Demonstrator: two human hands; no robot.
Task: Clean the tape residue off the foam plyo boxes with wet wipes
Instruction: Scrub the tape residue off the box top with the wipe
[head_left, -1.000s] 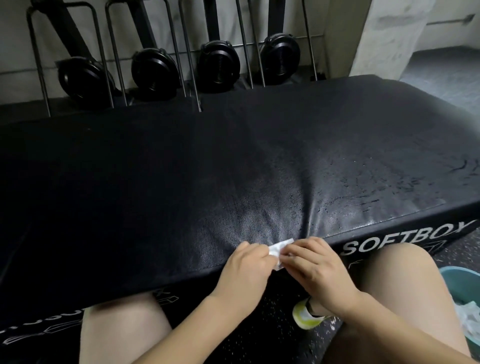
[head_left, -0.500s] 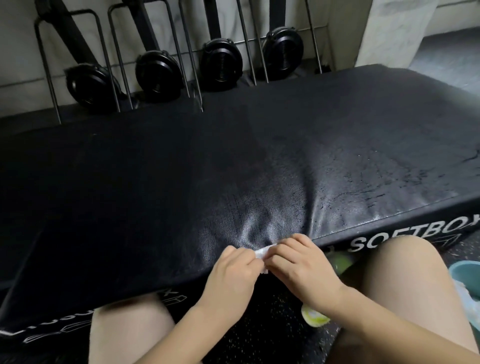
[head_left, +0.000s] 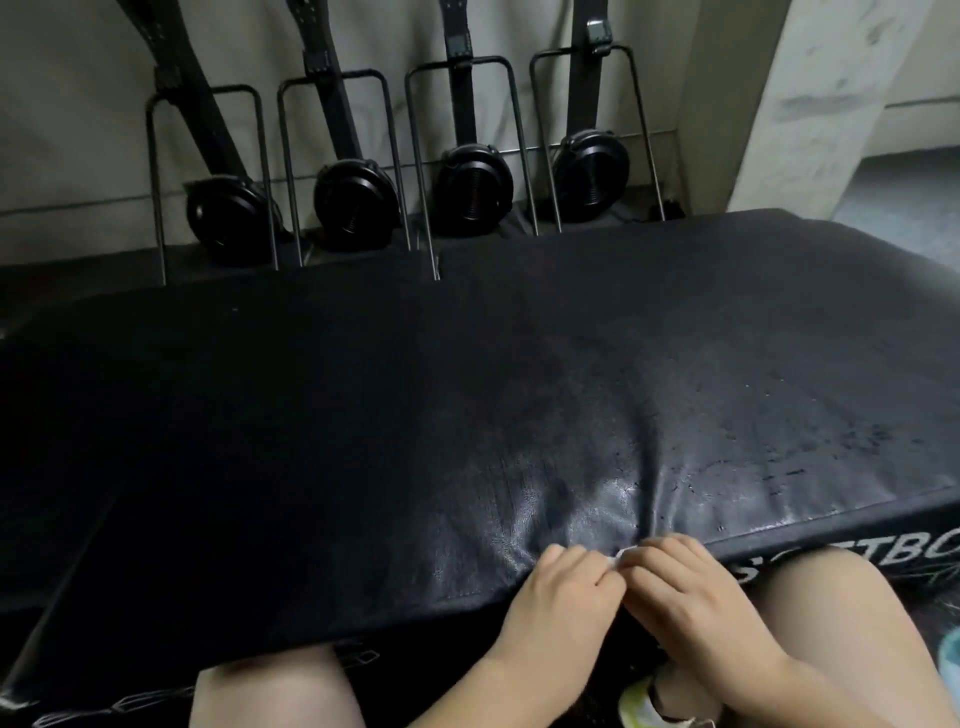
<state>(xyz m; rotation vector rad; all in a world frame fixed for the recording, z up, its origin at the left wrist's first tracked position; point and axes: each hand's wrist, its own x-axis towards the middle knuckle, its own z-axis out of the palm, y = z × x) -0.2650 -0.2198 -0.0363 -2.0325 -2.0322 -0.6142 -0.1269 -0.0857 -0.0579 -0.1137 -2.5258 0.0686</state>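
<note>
A wide black foam plyo box (head_left: 467, 415) lies across the view, its top shiny and wet on the right half, with white lettering on its front face. At its near edge my left hand (head_left: 563, 597) and my right hand (head_left: 685, 597) meet knuckle to knuckle. Both curl their fingers round a small white wet wipe (head_left: 621, 555), of which only a sliver shows between them. The wipe sits right at the box's front seam.
My bare knees (head_left: 852, 613) flank the hands below the box. Several black fan-wheel machines (head_left: 358, 200) stand in metal racks against the back wall. A concrete pillar (head_left: 810, 104) rises at the right. A teal basin edge (head_left: 950, 649) and a yellow-green shoe (head_left: 636, 701) sit low right.
Both hands have closed in on the wipe, so less of it shows than before. The camera has tilted up, showing more of the wall and racks.
</note>
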